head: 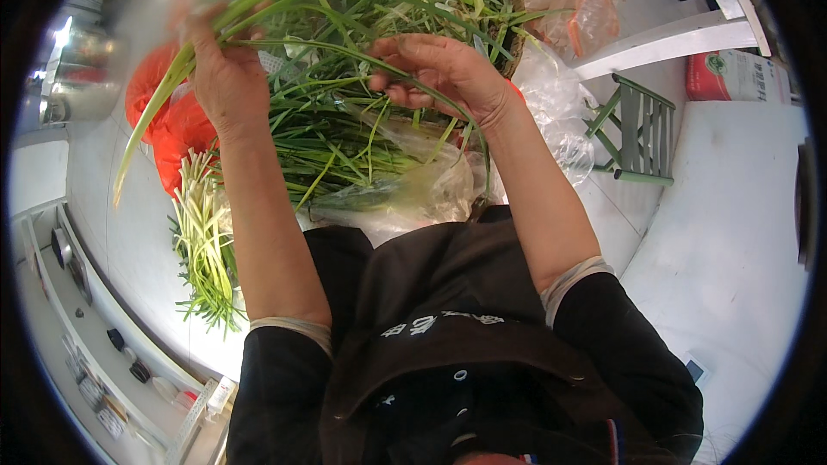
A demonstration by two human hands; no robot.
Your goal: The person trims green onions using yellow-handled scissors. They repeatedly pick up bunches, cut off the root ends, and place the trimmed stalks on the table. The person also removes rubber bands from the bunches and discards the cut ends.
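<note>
My left hand [230, 87] grips a small bunch of long green garlic-like stalks [158, 87]. Their pale ends hang down to the left, and the leaves arch far to the right. A drooping leaf [423, 87] from that bunch crosses in front of my right hand [452, 68], whose fingers are loosely curled and apart. Below and between the hands lies a heap of similar green leaves [323, 142], partly on clear plastic sheeting [446, 187]. Beside my left forearm, a pile of pale-stemmed stalks [201, 226] rests on the floor, partly hidden by the arm.
A red plastic bag [181, 135] sits left of the leaves. Loose leaf scraps [426, 13] fill a container at the back, its rough brown rim [515, 26] on the right. A green folding stool [639, 132] stands to the right; a white shelf unit [110, 329] is at lower left.
</note>
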